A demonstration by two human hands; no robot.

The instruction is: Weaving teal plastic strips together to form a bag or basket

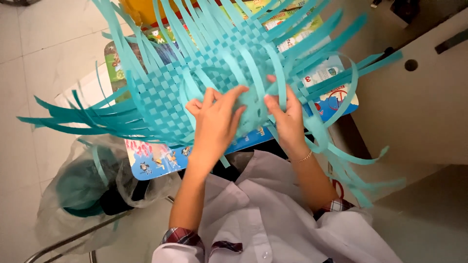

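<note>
Teal woven paper-strip mat (195,83) is lying over a colourful printed board (161,158); the left hand (217,122) and right hand (287,119) are pinching loose strips at its near edge.

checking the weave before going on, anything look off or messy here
The woven mat looks even on its left, but by the left hand and right hand the teal strips bow into loose loops and hang unwoven off the right side. No tears visible.

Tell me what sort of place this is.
Likely a home or classroom craft corner: a small colourful printed children's table, a tiled floor, and both hands weaving a teal paper-strip mat.
</note>
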